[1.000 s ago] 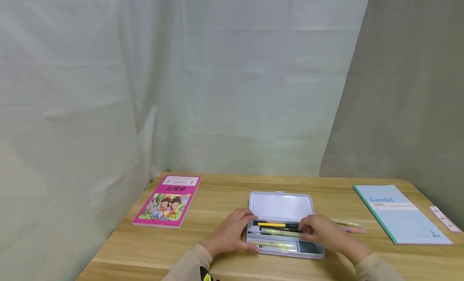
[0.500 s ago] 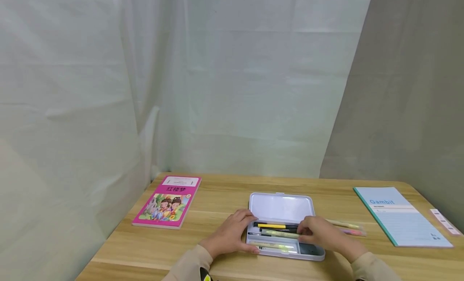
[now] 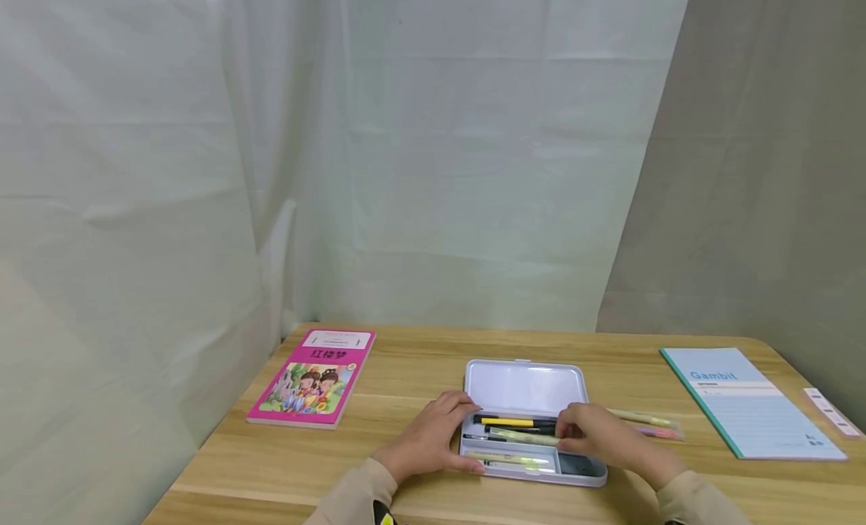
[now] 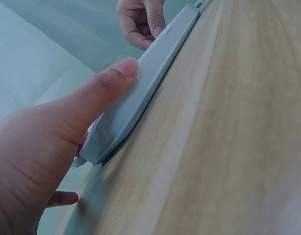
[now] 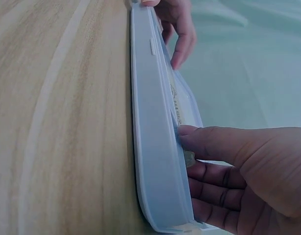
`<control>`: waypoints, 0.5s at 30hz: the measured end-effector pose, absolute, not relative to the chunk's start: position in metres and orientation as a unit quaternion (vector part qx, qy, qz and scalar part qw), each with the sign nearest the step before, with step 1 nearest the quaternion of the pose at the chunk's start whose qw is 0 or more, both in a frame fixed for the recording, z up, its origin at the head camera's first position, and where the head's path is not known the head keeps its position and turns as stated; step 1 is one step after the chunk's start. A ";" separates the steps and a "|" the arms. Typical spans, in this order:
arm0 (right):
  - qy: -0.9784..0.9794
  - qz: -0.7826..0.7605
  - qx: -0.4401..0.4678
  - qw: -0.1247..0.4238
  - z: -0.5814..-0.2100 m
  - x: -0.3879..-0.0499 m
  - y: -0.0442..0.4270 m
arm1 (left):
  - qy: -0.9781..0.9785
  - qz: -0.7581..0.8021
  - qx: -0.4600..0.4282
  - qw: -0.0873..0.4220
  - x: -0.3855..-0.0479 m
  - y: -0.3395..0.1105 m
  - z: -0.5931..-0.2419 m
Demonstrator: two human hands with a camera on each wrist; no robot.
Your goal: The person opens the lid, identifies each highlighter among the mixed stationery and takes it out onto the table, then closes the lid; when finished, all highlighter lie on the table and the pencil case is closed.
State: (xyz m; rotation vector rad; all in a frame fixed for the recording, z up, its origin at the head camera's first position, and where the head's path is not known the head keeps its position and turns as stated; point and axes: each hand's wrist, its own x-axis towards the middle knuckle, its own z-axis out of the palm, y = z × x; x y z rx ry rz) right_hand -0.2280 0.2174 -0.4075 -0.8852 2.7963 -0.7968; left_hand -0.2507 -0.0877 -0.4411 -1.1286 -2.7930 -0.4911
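A white pencil case [image 3: 531, 476] lies open on the table, its lid [image 3: 528, 386] folded back. My left hand [image 3: 433, 438] grips the case's left end, the thumb on the front wall in the left wrist view. My right hand [image 3: 598, 435] pinches the right end of a pale yellow highlighter [image 3: 524, 437] lying in the long compartment; the fingers hide that end. Behind it are a yellow-and-black pen [image 3: 507, 421] and a darker pen. Several pale pens [image 3: 510, 459] sit in the front compartment, left of a black block [image 3: 575, 465].
More highlighters [image 3: 646, 418], yellow and pink, lie on the table right of the case, partly behind my right hand. A pink book [image 3: 314, 378] is at the left; a light blue notebook [image 3: 751, 405] and a narrow pale strip [image 3: 831, 412] are at the right.
My right hand has shifted very slightly left over the highlighter since the first frame, then stayed put. The left hand and the case look unmoved.
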 end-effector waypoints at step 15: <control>0.923 -0.251 -0.291 -0.016 -0.405 -0.223 0.221 | -0.915 -0.164 -0.367 0.039 -0.251 -0.088 -0.441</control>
